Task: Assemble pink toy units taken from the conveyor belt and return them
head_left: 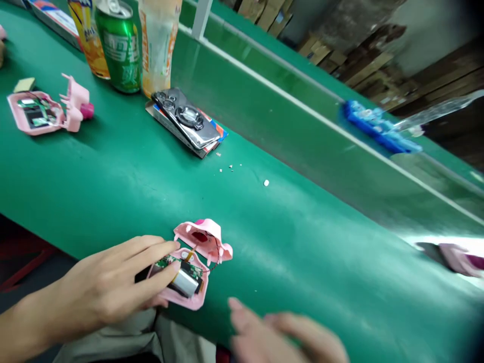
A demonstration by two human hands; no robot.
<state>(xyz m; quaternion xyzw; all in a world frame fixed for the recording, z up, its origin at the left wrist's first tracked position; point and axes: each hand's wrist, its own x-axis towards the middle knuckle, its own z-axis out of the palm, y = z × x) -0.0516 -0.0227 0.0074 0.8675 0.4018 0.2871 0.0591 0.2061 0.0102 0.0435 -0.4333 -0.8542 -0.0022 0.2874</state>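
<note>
An opened pink plastic housing (194,302) lies at the table's near edge, with a green circuit board and a silver battery (186,282) inside. My left hand (124,275) is closed on this housing, its fingertips over the board. The other pink shell part (214,234) stands just beyond, joined by thin wires. My right hand (280,338), blurred by motion, is at the bottom edge to the right of the housing and touches nothing visible; its fingers look apart.
On the green table (124,186) are another opened pink device (34,128) at left, a phone (189,118) on a box, a green can (120,50), a bottle (159,45), small white bits and a blurred pink item (456,258) at far right.
</note>
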